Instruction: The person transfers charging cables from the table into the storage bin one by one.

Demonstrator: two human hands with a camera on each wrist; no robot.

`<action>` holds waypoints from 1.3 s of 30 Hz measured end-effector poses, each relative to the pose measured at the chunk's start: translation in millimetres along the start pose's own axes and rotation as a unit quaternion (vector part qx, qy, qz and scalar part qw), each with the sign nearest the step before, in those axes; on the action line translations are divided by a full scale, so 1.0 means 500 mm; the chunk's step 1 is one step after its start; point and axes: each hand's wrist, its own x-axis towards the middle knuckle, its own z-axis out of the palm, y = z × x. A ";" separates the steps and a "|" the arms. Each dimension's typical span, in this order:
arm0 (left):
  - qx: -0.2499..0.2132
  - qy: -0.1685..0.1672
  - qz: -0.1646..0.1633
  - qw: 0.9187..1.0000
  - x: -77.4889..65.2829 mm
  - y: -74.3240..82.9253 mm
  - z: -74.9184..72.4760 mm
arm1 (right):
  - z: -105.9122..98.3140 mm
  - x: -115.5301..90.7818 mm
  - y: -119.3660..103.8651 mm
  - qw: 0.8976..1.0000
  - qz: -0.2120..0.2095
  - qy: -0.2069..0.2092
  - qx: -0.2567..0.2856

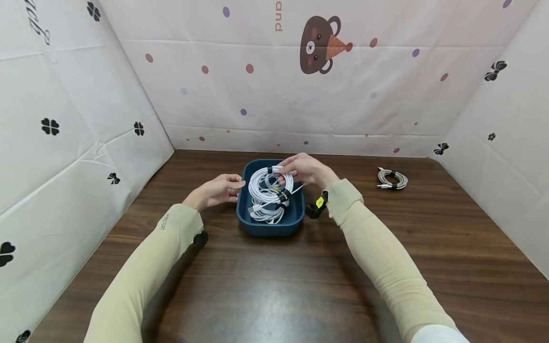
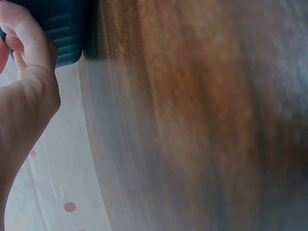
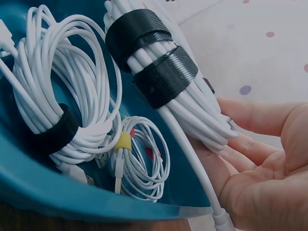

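A dark blue plastic bin (image 1: 271,230) stands on the table with coiled white cables inside. My left hand (image 1: 220,191) is at the bin's left side, fingers bent and holding its rim; in the left wrist view the fingertips are partly cut off. With my right hand (image 1: 306,169) I grip a large coil of white cable (image 3: 180,103), bound by black straps, over the right part of the bin. Below it in the right wrist view lie another white cable coil (image 3: 41,91) with a black strap and a thinner coil (image 3: 161,168) with a yellow tie.
A smaller coil of light cable (image 1: 400,183) lies apart on the brown wooden table (image 1: 266,281), at the back right. White printed sheets (image 1: 240,95) rise behind the table and along both sides.
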 end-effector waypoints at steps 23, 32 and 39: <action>0.011 -0.006 0.003 1.000 0.001 0.005 0.003 | 0.029 0.003 0.009 0.999 0.012 -0.006 -0.048; 0.008 0.001 -0.001 1.000 0.000 0.005 0.004 | 0.045 0.003 0.002 0.992 -0.019 -0.017 -0.124; 0.009 0.010 -0.005 1.000 -0.001 0.002 0.004 | 0.036 0.000 0.002 0.994 -0.049 -0.007 -0.102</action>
